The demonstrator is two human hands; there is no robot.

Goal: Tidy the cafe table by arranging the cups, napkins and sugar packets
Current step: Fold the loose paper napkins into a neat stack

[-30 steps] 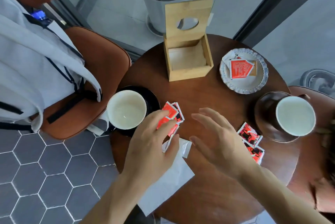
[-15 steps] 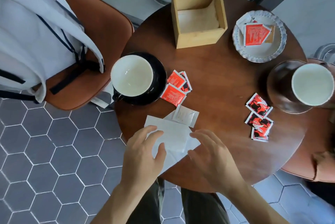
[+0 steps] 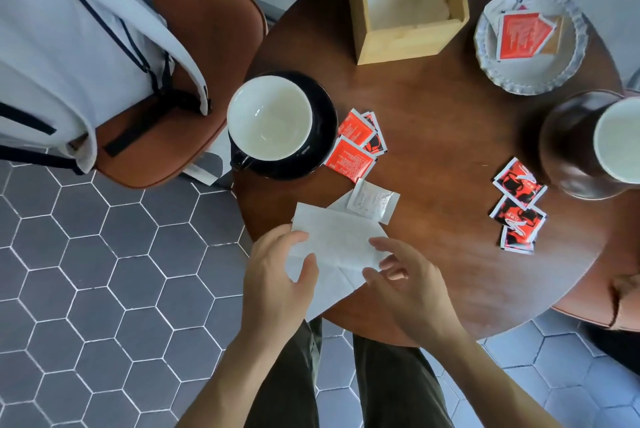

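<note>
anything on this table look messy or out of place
Yes. Red sugar packets lie loose beside the black saucer, and another cluster is strewn near the brown cup. The white napkin sits askew, overhanging the table edge, with both hands at it.

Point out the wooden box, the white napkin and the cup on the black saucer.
wooden box (image 3: 403, 43), head view, on its front wall.
white napkin (image 3: 341, 240), head view, on its bare middle between the hands.
cup (image 3: 270, 117), head view, on its inner bottom.
</note>
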